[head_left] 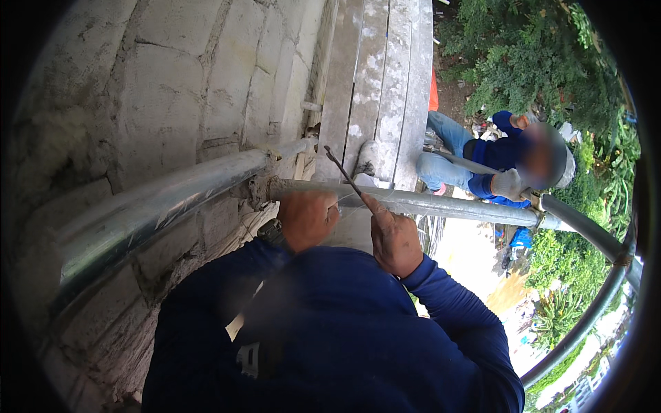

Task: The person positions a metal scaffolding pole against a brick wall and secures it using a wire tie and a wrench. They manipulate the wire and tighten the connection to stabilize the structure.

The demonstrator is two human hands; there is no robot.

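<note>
My right hand [396,241] is closed round a slim, dark metal hand tool [343,170] with a small hooked or forked tip. The tool slants up and to the left, crossing a horizontal grey scaffold pipe [441,204]. My left hand [308,221] is curled into a fist against the near side of the same pipe, beside its clamp [260,191]. Whatever its fingers hold is hidden and somewhat blurred. A thin, wire-like line shows faintly near my right hand, too fine to make out.
A rough block wall [186,89] rises on the left, with another thick pipe [165,199] along it. Worn planks [375,82] run ahead. At right, a person [492,158] in dark blue and a helmet is by the pipes. Curved pipes [585,330] and greenery [537,62] lie beyond.
</note>
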